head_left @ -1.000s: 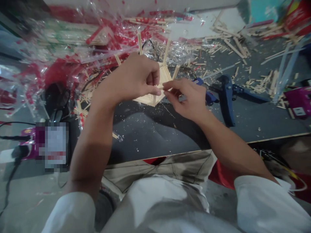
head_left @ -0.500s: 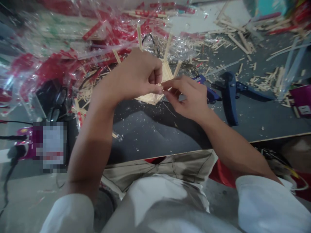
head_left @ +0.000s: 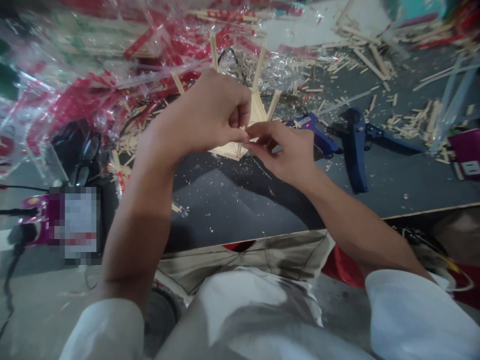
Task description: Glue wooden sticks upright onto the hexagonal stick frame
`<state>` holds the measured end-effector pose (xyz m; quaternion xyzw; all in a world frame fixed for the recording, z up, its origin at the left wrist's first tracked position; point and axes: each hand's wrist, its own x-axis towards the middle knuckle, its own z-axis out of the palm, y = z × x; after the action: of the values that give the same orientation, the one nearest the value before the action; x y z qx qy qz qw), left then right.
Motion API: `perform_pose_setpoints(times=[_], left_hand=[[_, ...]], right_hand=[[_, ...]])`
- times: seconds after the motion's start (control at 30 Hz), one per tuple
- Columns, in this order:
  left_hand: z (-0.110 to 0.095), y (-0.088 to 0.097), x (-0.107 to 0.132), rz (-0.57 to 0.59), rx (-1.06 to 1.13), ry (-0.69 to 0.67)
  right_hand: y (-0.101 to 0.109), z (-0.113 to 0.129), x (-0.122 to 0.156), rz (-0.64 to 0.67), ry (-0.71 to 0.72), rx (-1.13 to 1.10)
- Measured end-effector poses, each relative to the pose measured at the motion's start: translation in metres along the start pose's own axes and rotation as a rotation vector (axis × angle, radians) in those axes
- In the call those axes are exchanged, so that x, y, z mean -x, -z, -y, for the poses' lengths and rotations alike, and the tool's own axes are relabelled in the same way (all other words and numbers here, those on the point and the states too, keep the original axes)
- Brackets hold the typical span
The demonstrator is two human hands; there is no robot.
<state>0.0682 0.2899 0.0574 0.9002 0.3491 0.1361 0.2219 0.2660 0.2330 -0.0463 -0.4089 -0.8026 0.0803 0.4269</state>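
Note:
A structure of pale wooden sticks point(head_left: 258, 107) lies on the dark table, with several sticks rising from its edges. Over its near corner, my left hand point(head_left: 213, 115) is closed, thumb and forefinger pinched together. The fingertips of my right hand point(head_left: 287, 150) meet them from the right, also in a pinch. Whatever sits between the fingertips is too small and covered to make out. Much of the structure's left side is hidden behind my left hand. Just beyond my right hand lies a blue glue gun point(head_left: 317, 135).
A blue-handled cutter point(head_left: 356, 150) lies right of the glue gun. Cut stick pieces point(head_left: 416, 120) litter the right side. Crumpled red and clear plastic wrap point(head_left: 90, 105) covers the back left, near a pair of glasses point(head_left: 86, 160). The table's front edge point(head_left: 262, 237) runs before my body.
My right hand has shifted slightly left and down, its fingertips staying against those of the left. My left hand keeps nearly the same place and pinch.

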Motion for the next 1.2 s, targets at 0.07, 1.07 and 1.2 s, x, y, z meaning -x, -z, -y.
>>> perform_pose_setpoints(times=[0.07,1.07,1.2], left_hand=[[-0.003,0.002,0.001,0.035,-0.013,0.025],[-0.019,0.006,0.001,0.108,-0.19,0.095],[-0.018,0.005,0.002,0.099,-0.192,0.078]], right_hand=[[-0.003,0.0,0.0,-0.021,0.0,-0.015],[-0.01,-0.008,0.005,0.018,-0.053,0.013],[-0.01,-0.008,0.004,0.016,-0.072,-0.006]])
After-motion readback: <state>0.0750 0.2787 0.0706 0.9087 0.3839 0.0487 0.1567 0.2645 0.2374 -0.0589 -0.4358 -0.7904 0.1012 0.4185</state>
